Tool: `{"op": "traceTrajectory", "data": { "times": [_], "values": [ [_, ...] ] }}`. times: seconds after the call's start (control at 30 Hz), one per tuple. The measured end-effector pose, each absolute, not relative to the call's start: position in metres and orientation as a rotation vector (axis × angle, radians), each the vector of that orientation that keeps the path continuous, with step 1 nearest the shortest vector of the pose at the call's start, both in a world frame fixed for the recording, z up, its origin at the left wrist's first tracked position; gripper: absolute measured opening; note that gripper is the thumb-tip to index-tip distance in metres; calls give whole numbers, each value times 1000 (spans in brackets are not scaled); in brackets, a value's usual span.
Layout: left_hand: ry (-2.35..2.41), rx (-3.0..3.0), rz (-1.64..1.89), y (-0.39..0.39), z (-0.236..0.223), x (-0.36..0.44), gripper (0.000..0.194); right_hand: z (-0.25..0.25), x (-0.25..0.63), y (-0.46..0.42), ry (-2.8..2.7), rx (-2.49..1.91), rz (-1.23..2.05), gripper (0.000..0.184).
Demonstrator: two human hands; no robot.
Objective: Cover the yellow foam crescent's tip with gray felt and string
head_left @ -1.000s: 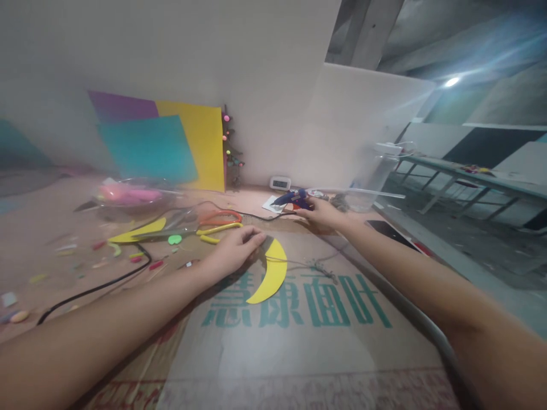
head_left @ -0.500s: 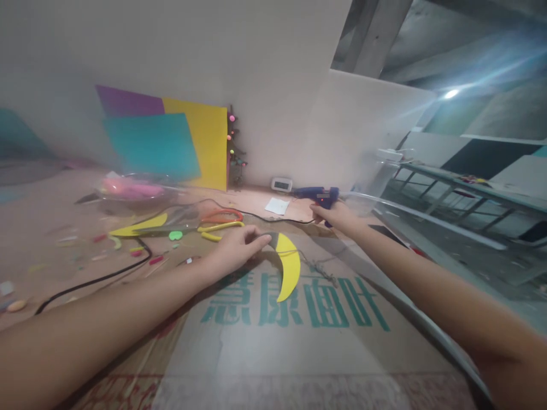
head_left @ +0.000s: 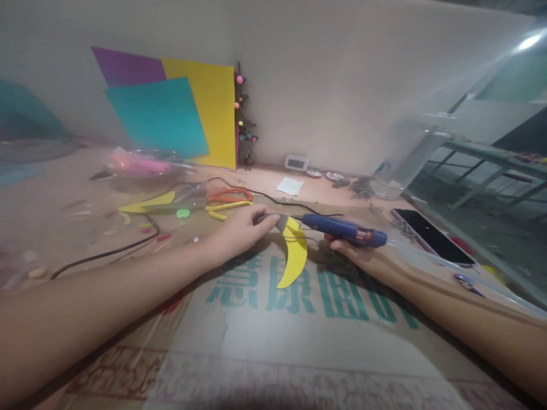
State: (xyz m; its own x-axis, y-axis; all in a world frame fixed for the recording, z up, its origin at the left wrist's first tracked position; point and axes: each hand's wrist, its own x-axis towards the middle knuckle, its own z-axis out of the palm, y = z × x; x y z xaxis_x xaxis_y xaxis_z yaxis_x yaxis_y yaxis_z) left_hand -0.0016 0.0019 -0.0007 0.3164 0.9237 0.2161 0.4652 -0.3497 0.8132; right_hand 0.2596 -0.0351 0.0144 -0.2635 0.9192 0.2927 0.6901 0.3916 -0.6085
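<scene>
Pinched in the fingers of my left hand (head_left: 245, 230) is a yellow crescent cutout (head_left: 296, 253) with a dark grey upper end. A thin wire crosses its face. My right hand (head_left: 348, 249) is closed around a blue glue gun (head_left: 344, 229), lying on its side with the nozzle toward the crescent's upper part. Whether the nozzle touches the crescent I cannot tell. A long clear glue stick (head_left: 453, 267) trails from the gun's back end. Beyond my left hand lie scissors with red and yellow handles (head_left: 231, 195).
Purple, teal and yellow sheets (head_left: 158, 117) lean on the wall beside a dark branch with coloured balls (head_left: 244, 122). A small white clock (head_left: 296, 163) and white paper (head_left: 290, 186) sit behind. A phone (head_left: 431, 236) lies right; a black cord (head_left: 106, 250) runs left. Printed cardboard (head_left: 256, 353) lies underneath.
My right hand has brought the glue gun nearer, from the back of the table to beside the crescent. My left hand still holds the crescent. The view has shifted, showing the phone more fully.
</scene>
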Motion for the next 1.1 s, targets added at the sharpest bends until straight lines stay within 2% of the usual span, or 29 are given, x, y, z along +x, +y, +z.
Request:
{"op": "traceTrajectory", "data": {
  "times": [0.23,0.47,0.83,1.1],
  "values": [
    [1224,1945,936,3,-2,-2,32,16,264,-35,-2066,-1340,625,28],
    [1210,1931,930,4,-4,-3,31,17,262,-34,-2183,-1408,456,29],
    [1209,1951,935,4,-5,-3,32,10,267,-30,-2078,-1479,480,41],
    [1203,1926,959,4,-6,-3,32,10,264,-32,-2134,-1374,470,37]
  ]
}}
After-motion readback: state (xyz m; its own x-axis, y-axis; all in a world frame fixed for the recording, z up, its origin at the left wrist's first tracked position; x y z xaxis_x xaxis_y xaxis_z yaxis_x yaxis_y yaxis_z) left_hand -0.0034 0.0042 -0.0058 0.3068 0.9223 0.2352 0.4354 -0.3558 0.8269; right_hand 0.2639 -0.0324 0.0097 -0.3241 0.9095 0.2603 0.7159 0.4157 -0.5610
